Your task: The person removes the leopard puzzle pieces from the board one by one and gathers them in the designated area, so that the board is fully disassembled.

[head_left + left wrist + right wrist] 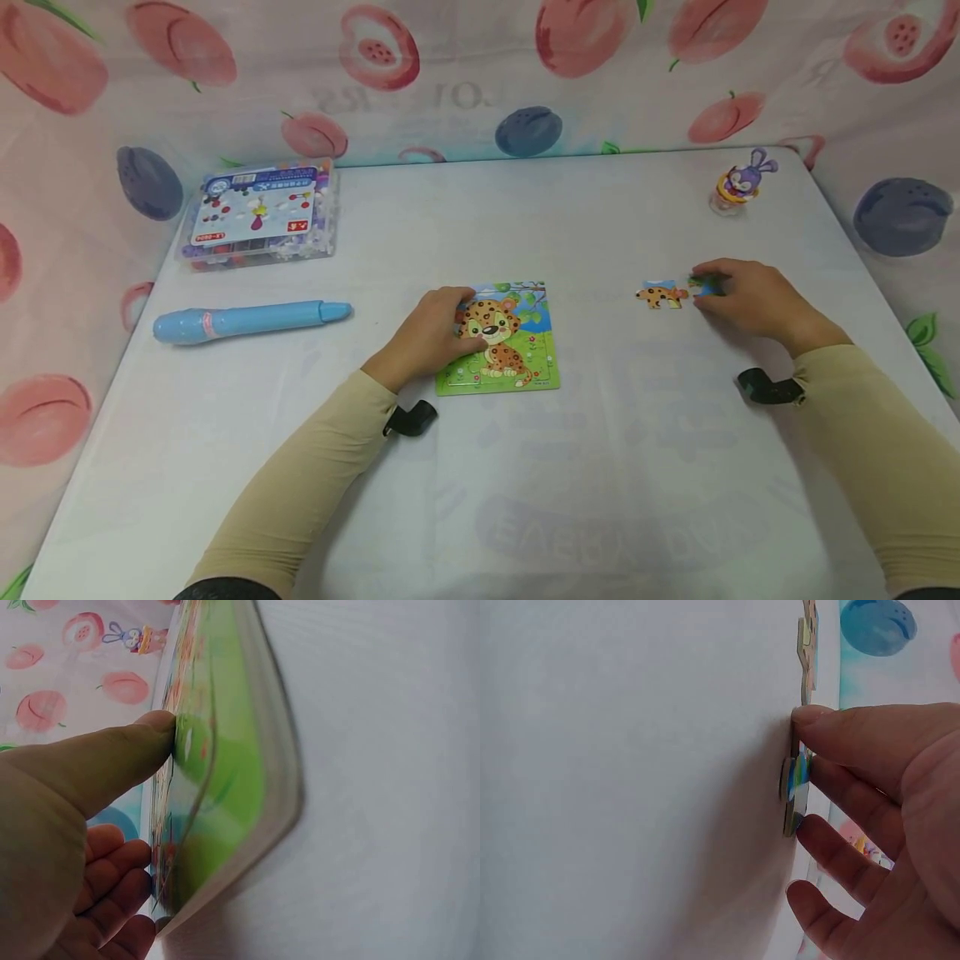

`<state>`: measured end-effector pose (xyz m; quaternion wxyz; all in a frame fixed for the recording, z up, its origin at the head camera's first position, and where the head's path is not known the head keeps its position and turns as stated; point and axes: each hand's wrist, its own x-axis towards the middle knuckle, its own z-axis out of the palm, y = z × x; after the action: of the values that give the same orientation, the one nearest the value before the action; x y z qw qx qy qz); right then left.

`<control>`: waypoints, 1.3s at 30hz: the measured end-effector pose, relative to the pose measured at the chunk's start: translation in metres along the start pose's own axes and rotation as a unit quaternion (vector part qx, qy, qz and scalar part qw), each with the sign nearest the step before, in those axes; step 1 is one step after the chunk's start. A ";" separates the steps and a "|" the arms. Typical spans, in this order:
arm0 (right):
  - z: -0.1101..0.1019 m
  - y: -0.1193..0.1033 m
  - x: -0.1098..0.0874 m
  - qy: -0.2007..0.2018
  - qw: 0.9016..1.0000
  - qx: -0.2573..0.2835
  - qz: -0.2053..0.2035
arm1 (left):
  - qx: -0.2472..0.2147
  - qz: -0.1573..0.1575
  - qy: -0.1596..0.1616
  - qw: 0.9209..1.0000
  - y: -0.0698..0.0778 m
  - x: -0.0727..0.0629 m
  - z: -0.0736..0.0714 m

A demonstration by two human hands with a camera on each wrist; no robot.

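A square jigsaw puzzle with a spotted leopard cub on green grass lies flat at the middle of the table. My left hand rests over its left side, thumb on the picture and fingers by the upper left corner; in the left wrist view the thumb presses the glossy face. Farther right, my right hand pinches a small blue and green puzzle piece between thumb and fingers, low over the table. Just left of it lies a loose piece with a spotted body on it.
A clear plastic box with a printed label stands at the back left. In front of it lies a light blue pen-shaped thing. A small purple rabbit figure stands at the back right. Fruit-patterned cloth hangs behind the white table.
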<state>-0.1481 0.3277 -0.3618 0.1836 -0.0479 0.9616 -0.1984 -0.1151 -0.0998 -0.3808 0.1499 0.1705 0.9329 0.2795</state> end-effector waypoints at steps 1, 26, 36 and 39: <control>0.000 0.001 0.000 0.001 1.000 -0.001 0.003 | 0.000 0.000 0.000 1.000 0.000 0.000 0.000; 0.001 -0.053 -0.002 0.033 0.995 0.044 -0.083 | -0.014 0.003 -0.005 1.000 -0.011 -0.007 -0.006; 0.026 -0.106 0.012 0.011 0.990 0.049 -0.130 | -0.016 0.003 -0.005 1.000 -0.014 -0.007 -0.008; 0.036 -0.123 0.016 0.005 0.986 0.053 -0.158 | -0.017 0.000 -0.006 1.000 -0.015 -0.007 -0.009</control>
<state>-0.1471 0.1996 -0.3489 0.1478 -0.1880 0.9310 -0.2756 -0.1161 -0.1187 -0.3808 0.1586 0.1694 0.9272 0.2940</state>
